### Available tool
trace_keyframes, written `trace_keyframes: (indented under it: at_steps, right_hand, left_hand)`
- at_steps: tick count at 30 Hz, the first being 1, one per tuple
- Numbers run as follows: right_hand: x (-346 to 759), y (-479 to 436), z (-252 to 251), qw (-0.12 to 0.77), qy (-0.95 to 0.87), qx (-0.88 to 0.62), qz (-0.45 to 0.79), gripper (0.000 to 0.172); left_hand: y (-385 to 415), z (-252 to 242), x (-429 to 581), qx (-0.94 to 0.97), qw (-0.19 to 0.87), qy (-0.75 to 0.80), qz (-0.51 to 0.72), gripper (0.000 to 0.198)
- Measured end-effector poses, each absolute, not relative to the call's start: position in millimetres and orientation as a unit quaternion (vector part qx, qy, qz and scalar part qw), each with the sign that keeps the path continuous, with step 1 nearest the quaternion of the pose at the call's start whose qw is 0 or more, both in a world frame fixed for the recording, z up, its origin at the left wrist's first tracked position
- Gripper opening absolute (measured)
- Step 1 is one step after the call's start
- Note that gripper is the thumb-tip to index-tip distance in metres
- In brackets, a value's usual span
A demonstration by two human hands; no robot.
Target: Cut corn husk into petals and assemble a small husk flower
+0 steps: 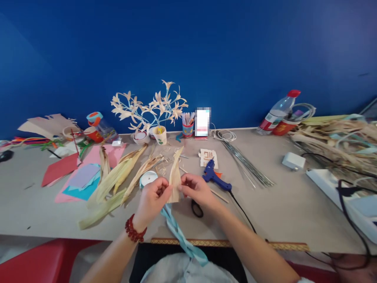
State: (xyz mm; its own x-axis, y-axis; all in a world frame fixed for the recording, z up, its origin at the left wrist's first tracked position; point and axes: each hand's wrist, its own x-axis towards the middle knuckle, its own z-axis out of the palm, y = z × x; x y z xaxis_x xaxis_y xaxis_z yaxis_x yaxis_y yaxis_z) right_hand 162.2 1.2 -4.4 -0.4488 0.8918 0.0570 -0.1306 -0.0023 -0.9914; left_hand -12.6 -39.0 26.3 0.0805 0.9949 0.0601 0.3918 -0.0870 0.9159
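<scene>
Both hands hold one dried corn husk strip (175, 175) upright above the table's near edge. My left hand (153, 198), with a red bead bracelet on its wrist, pinches the strip's lower left side. My right hand (196, 189) pinches its lower right side. A light blue ribbon (182, 236) hangs from below the hands toward my lap. Black scissors (196, 208) lie under my right hand, and a roll of blue ribbon (147, 178) sits just beyond my left hand.
Loose husks (118, 181) and coloured paper sheets (79, 177) lie at left. A blue glue gun (216, 179) with a black cord, metal wires (249, 165), a white adapter (293, 161) and a husk pile (332, 137) are at right. A husk-flower tree (150, 108), cups and a bottle (278, 112) line the blue wall.
</scene>
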Motion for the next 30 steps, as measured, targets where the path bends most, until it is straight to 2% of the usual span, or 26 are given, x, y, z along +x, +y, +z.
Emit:
trace_keyframes:
  at_steps: [4, 11, 23, 30]
  right_hand:
    - [167, 4, -6, 0.402, -0.558, -0.329, 0.647, 0.027]
    - [167, 5, -1, 0.372, -0.546, -0.333, 0.673, 0.026]
    - [166, 6, -9, 0.37, -0.547, -0.333, 0.673, 0.022]
    - [164, 5, -5, 0.378, -0.579, -0.354, 0.629, 0.017]
  left_hand:
    - [-29, 30, -10, 0.608, 0.452, 0.53, 0.381, 0.016]
    - [-21, 27, -7, 0.583, 0.512, 0.508, 0.374, 0.022]
    - [-24, 16, -12, 0.576, 0.531, 0.501, 0.367, 0.021]
    - [-24, 13, -9, 0.588, 0.508, 0.506, 0.375, 0.021]
